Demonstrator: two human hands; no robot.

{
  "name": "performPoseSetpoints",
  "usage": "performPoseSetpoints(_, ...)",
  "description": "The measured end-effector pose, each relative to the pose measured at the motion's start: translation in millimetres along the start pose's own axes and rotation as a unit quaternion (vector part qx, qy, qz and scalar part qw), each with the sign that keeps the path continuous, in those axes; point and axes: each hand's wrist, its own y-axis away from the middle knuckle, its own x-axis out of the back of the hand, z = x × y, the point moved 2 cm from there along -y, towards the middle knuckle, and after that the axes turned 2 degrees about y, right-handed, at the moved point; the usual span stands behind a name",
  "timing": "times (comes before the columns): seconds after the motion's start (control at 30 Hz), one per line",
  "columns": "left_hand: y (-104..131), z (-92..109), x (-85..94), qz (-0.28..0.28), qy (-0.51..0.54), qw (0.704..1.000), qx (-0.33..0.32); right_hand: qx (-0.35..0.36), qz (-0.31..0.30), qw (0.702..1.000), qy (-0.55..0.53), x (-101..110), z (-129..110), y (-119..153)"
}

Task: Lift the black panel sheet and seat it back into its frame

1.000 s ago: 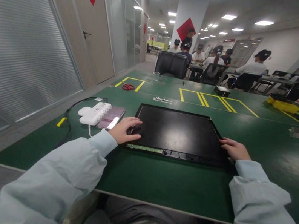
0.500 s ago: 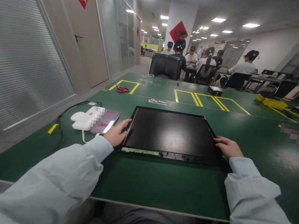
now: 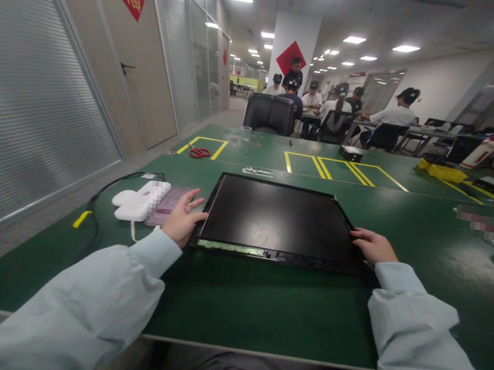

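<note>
Screen (image 3: pixel 274 218): on or just above the table (image 3: pixel 263 314), cannot tell which; between both hands.
Left hand (image 3: pixel 182 218): fingers now spread wide off the screen, thumb at its edge.
Right hand (image 3: pixel 374 246): holding the far side, unchanged.
Left edge (image 3: pixel 216 189): probably less secure.

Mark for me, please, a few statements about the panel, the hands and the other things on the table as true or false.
1. The right hand is at the right edge of the black panel. True.
2. The red-handled scissors lie on the panel. False: they lie on the table, beyond the panel and to its left.
3. A green strip shows along the panel's near edge. True.
4. The left hand holds the clear cup. False: the hand is at the panel's left edge, and the cup stands near the table's far edge.
5. A phone lies to the left of the panel. True.
</note>
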Motion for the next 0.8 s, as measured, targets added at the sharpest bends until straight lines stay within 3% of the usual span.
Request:
performPoseSetpoints(0.23,-3.8,-3.5,-2.7,-0.008,0.074,0.995,0.066,-0.002,0.006,1.0,-0.009,-1.1,-2.6,2.5)
performPoseSetpoints(0.53,5.1,8.1,-10.9,-0.029,0.101,0.993,0.06,0.0,0.004,1.0,0.0,-0.3,-4.8,3.0)
performPoseSetpoints(0.8,7.2,3.1,-9.8,-0.059,0.077,0.992,0.083,0.012,0.016,1.0,-0.007,-1.7,2.6,0.8)
